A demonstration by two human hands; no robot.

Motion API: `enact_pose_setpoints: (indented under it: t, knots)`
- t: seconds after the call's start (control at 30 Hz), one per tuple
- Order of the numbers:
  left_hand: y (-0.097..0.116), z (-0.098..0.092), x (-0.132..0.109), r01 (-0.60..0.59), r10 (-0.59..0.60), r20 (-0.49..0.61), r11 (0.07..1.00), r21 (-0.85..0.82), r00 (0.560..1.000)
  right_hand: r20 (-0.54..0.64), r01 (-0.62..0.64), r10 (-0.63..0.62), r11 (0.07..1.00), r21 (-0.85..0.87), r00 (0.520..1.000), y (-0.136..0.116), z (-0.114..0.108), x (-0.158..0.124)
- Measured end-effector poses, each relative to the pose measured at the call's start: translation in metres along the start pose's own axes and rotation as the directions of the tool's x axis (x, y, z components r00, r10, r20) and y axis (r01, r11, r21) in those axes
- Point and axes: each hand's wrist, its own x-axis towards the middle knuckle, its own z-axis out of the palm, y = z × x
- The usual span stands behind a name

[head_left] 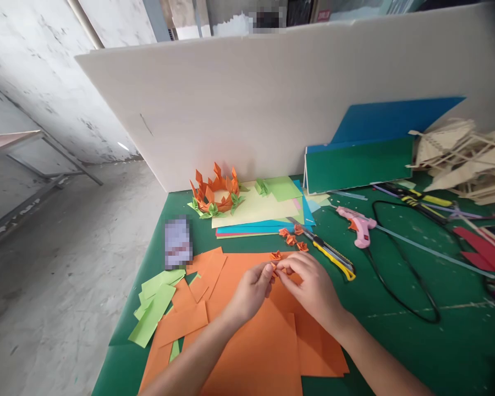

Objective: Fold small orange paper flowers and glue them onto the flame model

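Both hands meet over a large orange paper sheet [256, 341]. My left hand [251, 289] pinches a small folded piece of orange paper [274, 268] between thumb and fingers. From the other side, my right hand [309, 283] grips the same piece with its fingertips; much of it is hidden by the fingers. Just beyond the hands lies a small orange paper flower [276, 256]. Several more folded orange flowers [291, 240] are grouped a little farther back. An orange paper crown [215, 192] with green paper leaves stands at the back left.
A yellow utility knife [332, 256] lies right of the hands, with a pink glue gun [361, 225] and its black cord beyond. Green paper strips [157, 313] and orange strips [183, 323] are scattered at left. Stacked coloured sheets [251, 212] sit before a white board [231, 110].
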Motion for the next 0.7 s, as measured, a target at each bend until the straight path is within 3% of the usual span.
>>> enact_pose_setpoints:
  t: [0.13,0.37,0.6,0.7]
  knots:
    - [-0.020,0.008,0.007,0.005,-0.010,-0.083,0.998,-0.061,0.997,-0.067,-0.102,0.106,0.993,0.067,0.992,0.006,0.016,-0.008]
    - [-0.042,0.008,0.016,-0.048,0.073,-0.237,0.993,0.109,0.969,-0.076,0.034,-0.036,0.999,-0.036,0.996,0.015,0.034,-0.008]
    - [-0.039,0.002,0.015,-0.047,0.100,-0.172,0.957,0.288,0.980,0.009,0.266,-0.266,0.961,-0.079,0.964,0.022,0.026,-0.004]
    - [-0.037,0.001,0.015,-0.052,0.104,-0.140,0.941,0.335,0.985,0.043,0.313,-0.310,0.945,-0.099,0.950,0.019,0.023,-0.002]
